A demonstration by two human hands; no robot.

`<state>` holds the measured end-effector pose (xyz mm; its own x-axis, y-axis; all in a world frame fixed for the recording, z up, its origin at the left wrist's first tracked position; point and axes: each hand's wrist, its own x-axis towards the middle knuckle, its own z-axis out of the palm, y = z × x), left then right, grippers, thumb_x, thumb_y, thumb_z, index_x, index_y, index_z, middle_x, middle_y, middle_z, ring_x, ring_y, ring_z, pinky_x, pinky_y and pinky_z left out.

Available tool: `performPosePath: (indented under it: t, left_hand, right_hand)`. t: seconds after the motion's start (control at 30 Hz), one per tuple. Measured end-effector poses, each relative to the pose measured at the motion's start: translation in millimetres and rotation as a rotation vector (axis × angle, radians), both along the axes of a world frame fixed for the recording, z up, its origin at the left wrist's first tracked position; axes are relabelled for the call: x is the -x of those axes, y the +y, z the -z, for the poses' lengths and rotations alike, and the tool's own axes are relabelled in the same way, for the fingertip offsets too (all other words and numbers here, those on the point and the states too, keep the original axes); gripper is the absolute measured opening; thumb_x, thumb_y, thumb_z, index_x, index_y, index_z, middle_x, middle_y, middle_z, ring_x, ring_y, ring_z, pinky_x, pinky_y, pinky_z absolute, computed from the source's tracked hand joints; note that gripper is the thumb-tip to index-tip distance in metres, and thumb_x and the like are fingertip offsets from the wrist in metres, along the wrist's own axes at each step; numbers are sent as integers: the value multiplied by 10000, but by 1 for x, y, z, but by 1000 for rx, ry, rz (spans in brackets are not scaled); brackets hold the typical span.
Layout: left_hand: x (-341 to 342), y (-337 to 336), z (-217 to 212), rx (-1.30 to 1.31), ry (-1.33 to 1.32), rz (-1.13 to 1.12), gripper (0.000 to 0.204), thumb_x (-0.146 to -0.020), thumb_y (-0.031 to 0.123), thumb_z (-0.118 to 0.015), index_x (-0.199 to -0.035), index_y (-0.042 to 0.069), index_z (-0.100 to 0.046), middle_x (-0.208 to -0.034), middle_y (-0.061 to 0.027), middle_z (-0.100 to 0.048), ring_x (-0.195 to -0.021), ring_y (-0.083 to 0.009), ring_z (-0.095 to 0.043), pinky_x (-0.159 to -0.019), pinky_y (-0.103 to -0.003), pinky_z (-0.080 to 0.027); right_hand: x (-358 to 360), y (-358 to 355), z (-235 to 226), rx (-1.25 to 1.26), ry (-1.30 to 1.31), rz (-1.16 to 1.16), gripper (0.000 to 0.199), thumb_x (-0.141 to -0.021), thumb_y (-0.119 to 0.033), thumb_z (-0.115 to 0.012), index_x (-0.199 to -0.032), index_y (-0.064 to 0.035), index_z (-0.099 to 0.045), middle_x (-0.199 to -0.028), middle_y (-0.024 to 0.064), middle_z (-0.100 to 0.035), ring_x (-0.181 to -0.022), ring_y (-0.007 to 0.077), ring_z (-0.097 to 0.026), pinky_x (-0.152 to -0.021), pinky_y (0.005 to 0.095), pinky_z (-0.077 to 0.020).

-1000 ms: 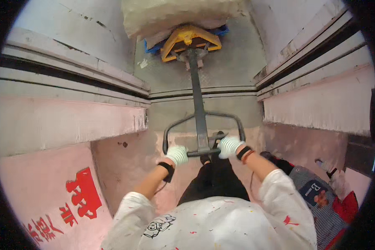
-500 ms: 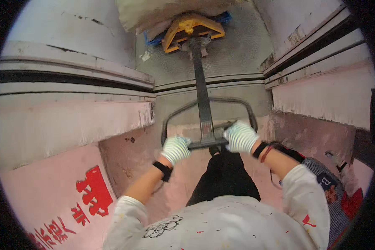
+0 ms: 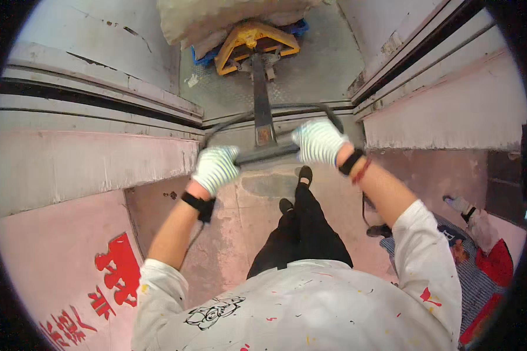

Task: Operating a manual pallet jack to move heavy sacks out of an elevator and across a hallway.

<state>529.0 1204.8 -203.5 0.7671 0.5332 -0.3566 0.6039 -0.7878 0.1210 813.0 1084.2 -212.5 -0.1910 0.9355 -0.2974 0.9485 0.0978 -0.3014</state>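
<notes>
A pallet jack (image 3: 228, 54) with a yellow body stands ahead of me, its dark steering shaft reaching back toward me. Striped white gloves cover both hands. My left hand (image 3: 216, 168) is wrapped round the left end of the black handle's crossbar (image 3: 267, 155). Further right, my right hand (image 3: 320, 142) grips the same bar near its right corner. The bar slants, with its right side farther from me. A large pale sack-like load (image 3: 216, 20) rests over the jack's far end, above a blue pallet (image 3: 200, 57) that is mostly hidden.
Pale, scuffed walls (image 3: 93, 155) flank a doorway on both sides. A grooved metal threshold (image 3: 228, 121) crosses the floor under the handle. At the lower right is another person (image 3: 480, 281) in grey and red, with a gloved hand (image 3: 459, 205) extended. Red lettering (image 3: 120, 269) marks the left wall.
The handle and both my hands have moved farther from my body, and the bar has turned to a slant. My shoes now show more fully. The other person's gloved hand has come into sight.
</notes>
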Motion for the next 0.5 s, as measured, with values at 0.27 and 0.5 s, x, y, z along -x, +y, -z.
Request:
performPosePath:
  t: [0.27, 0.5]
  left_hand:
    - [-10, 18, -25, -42, 9, 13, 300, -779, 276, -717, -1044, 162, -797, -980, -140, -774, -927, -329, -738, -832, -448, -574]
    - [40, -119, 190, 419, 319, -66, 269, -852, 209, -621, -1029, 99, -791, -1013, -208, -767, -960, -387, -744, -835, -510, -581]
  right_hand:
    - [-4, 14, -22, -125, 34, 12, 241, -738, -255, -657, -817, -68, -785, -829, 207, -749, -789, 392, -734, -723, 507, -578]
    - [80, -105, 162, 508, -58, 10, 408, -879, -479, -735, -969, -87, -804, -951, 161, -790, -1001, 315, -749, -955, 424, -530]
